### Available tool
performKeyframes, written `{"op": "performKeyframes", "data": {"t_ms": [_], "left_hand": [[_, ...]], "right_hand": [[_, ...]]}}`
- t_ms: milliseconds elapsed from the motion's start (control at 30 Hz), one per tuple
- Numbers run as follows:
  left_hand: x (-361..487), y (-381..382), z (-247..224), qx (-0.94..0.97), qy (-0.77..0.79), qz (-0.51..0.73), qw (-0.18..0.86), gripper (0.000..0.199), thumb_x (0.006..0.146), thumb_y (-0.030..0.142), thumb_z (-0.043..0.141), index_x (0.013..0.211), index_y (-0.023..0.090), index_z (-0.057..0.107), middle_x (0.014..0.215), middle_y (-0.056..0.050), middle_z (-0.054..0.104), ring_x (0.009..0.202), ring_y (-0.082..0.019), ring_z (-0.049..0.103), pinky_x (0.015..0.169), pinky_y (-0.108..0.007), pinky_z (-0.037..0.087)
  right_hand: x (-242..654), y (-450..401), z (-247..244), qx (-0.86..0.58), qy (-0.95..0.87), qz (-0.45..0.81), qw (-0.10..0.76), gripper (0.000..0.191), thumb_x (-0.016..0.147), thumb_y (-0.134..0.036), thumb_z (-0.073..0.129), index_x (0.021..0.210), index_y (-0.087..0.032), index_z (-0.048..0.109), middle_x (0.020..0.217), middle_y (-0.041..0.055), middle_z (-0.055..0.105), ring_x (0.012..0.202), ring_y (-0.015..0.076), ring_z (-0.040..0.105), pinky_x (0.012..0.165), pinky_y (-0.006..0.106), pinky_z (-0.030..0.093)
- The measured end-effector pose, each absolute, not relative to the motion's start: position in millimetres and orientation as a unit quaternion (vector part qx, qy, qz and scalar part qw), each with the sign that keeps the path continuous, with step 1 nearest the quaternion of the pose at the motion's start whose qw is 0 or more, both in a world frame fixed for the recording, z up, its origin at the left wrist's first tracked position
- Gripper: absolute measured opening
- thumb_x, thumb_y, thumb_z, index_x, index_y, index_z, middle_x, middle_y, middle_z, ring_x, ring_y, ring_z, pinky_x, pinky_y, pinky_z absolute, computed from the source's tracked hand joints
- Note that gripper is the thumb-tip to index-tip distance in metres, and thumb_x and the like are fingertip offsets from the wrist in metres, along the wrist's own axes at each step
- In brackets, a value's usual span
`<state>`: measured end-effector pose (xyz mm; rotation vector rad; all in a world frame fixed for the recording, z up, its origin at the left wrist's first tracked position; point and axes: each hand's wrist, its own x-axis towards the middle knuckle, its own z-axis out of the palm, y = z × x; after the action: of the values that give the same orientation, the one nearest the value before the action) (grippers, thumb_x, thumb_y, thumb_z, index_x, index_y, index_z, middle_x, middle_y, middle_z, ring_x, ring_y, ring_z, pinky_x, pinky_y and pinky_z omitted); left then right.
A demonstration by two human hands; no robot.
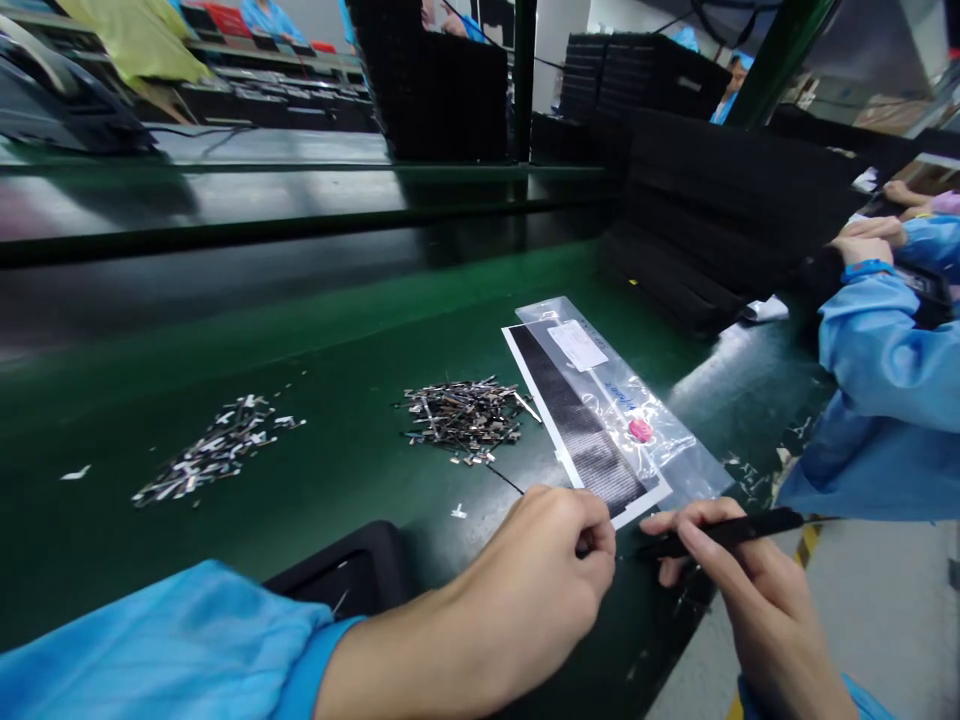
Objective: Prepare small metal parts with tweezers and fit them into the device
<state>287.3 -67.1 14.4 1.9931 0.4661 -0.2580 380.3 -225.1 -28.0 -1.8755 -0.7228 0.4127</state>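
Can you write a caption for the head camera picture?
Right hand holds slim black tweezers beside pinched left hand, near grey metal clips.

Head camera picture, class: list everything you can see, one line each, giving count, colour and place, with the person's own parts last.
metal parts pile: one, dark silvery, bench centre.
pale parts pile: one, silver-white, bench left.
black strip sheet: one, black on white, right of the centre pile.
plastic bag: one, clear with white label, beside the sheet.
black tray: one, near bench edge.
tray stacks: several, black, far right.
workbench: one, green.
co-worker's sleeve: one, blue, right edge.
tweezers: one, black, in right hand.
left hand: fingers pinched together; anything held is hidden.
right hand: grips tweezers.
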Motion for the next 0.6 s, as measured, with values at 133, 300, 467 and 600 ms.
{"op": "performKeyframes", "data": {"t_ms": [133, 300, 467, 600], "left_hand": [[289.7, -67.3, 9.1, 0.828, 0.206, -0.112, 0.509, 0.012, 0.067, 0.009, 0.044, 0.057, 0.015, 0.049, 0.063, 0.0, 0.054, 0.06, -0.012, 0.045, 0.055, -0.021, 0.031], [292.2, -69.1, 4.2, 0.79, 0.2, -0.095, 0.572, 0.014, 0.071, 0.017, 0.044, 0.058, 0.015, 0.049, 0.068, -0.001, 0.056, 0.066, -0.015, 0.049, 0.06, -0.023, 0.034], [300.5, -68.2, -4.4, 0.697, 0.24, -0.079, 0.671, 0.008, 0.067, 0.013, 0.048, 0.059, 0.014, 0.049, 0.084, -0.005, 0.061, 0.087, -0.021, 0.054, 0.076, -0.028, 0.038], [303.9, -66.7, -3.8, 0.681, 0.26, -0.081, 0.68, 0.008, 0.067, 0.013, 0.049, 0.059, 0.013, 0.049, 0.081, -0.006, 0.062, 0.086, -0.022, 0.055, 0.077, -0.03, 0.039]], "right_hand": [[384.3, -229.9, -23.3, -0.815, -0.345, 0.12, 0.45, 0.016, 0.071, -0.035, 0.057, 0.078, -0.021, 0.062, 0.082, 0.0, 0.062, 0.079, 0.0148, 0.058, 0.067, 0.017, 0.046], [386.1, -226.3, -22.1, -0.831, -0.29, 0.075, 0.468, 0.016, 0.072, -0.035, 0.056, 0.078, -0.021, 0.062, 0.078, -0.0015, 0.063, 0.074, 0.0127, 0.058, 0.064, 0.014, 0.046], [388.1, -217.8, -28.9, -0.834, -0.235, 0.058, 0.496, 0.02, 0.069, -0.039, 0.059, 0.074, -0.02, 0.063, 0.074, -0.0003, 0.062, 0.071, 0.0136, 0.057, 0.06, 0.017, 0.046], [388.2, -219.3, -29.8, -0.827, -0.224, 0.068, 0.51, 0.017, 0.069, -0.038, 0.059, 0.072, -0.021, 0.063, 0.071, -0.0027, 0.062, 0.068, 0.0102, 0.056, 0.058, 0.012, 0.044]]}}
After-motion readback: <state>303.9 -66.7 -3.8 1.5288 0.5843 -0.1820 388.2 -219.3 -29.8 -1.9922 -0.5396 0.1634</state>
